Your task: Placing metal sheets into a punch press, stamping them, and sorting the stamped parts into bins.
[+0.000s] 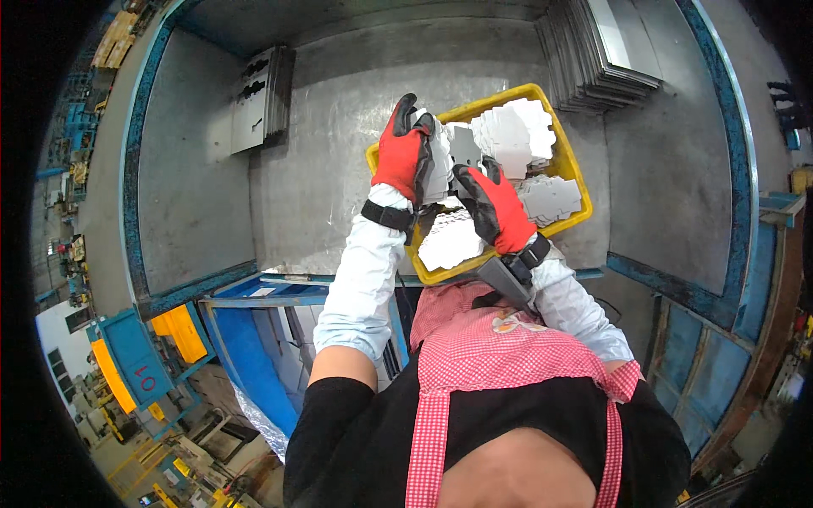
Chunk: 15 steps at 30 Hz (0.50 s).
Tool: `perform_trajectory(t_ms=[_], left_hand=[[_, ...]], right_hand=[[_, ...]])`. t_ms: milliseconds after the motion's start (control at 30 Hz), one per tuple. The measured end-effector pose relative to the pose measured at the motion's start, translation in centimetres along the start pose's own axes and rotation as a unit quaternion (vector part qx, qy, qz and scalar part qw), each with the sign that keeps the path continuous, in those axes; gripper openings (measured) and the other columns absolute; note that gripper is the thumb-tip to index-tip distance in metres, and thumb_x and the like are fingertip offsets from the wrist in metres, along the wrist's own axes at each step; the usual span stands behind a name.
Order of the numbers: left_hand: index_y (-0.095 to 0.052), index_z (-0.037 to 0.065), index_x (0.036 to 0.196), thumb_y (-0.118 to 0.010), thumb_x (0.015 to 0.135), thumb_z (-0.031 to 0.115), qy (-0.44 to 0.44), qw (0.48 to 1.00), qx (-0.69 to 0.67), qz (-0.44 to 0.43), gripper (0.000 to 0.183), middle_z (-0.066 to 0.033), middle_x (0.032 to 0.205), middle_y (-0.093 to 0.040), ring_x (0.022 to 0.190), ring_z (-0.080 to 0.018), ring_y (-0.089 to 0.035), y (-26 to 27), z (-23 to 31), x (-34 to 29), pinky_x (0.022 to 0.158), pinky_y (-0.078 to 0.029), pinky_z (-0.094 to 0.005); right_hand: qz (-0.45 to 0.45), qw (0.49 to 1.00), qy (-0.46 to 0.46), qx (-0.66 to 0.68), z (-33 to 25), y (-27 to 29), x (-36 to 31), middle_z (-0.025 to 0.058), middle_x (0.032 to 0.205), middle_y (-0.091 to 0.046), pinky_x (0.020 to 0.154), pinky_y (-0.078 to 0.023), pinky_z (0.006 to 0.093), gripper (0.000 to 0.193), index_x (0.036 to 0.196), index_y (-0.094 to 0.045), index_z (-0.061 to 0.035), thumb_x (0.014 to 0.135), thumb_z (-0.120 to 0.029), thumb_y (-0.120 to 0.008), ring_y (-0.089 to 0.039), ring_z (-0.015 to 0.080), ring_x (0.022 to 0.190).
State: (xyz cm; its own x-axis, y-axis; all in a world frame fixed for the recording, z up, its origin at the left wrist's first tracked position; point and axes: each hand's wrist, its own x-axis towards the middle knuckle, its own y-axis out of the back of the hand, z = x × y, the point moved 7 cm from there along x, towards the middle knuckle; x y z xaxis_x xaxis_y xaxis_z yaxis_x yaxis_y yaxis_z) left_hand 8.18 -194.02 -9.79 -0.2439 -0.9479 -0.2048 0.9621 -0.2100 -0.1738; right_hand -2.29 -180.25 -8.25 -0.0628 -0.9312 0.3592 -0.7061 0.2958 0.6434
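A yellow plastic crate (578, 161) holds several stacks of thin, flat metal plates with notched edges. My left hand (405, 152), in a red and black glove, is closed around the far left side of a stack of metal plates (438, 169). My right hand (500, 207), gloved the same way, reaches over the crate's middle. Its fingers curl at the lower end of a darker grey plate (464, 144) beside that stack. The palms and parts of the held plates are hidden by the gloves. Another notched stack (453, 241) lies below my hands, near the crate's front.
The crate sits in a large grey metal bin with blue edges (135, 186). Upright metal sheets (261, 102) lean at the bin's left wall. A taller stack of larger sheets (593, 51) stands at the back right. A blue frame (254, 339) with a liner stands front left.
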Motion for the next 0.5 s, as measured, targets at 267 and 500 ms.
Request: perform_trajectory(t_ms=[267,500], left_hand=[[-0.045,0.004,0.127,-0.057,0.079,0.004,-0.081,0.992,0.089,0.037,0.049,-0.0126,0.120,-0.054,0.110,-0.0196,-0.050,0.2,-1.1,0.5,0.094,-0.038,-0.0272],[-0.033,0.000,0.133,-0.057,0.080,0.002,0.095,0.990,0.090,-0.043,0.058,-0.0117,0.113,-0.055,0.098,-0.0161,-0.054,-0.2,0.5,-1.8,0.084,-0.044,-0.0255]], right_hand=[[0.008,1.000,0.016,0.014,0.7,0.3,-0.2,0.0153,0.108,-0.059,0.090,-0.043,0.0432,0.044,0.112,-0.056,-0.0030,0.070,0.003,-0.067,-0.051,0.0399,0.104],[-0.034,0.972,-0.115,0.203,3.3,0.1,-0.6,0.0227,0.109,-0.050,0.084,-0.044,0.0357,0.029,0.112,-0.057,-0.0044,0.083,-0.009,-0.057,-0.052,0.0341,0.099]])
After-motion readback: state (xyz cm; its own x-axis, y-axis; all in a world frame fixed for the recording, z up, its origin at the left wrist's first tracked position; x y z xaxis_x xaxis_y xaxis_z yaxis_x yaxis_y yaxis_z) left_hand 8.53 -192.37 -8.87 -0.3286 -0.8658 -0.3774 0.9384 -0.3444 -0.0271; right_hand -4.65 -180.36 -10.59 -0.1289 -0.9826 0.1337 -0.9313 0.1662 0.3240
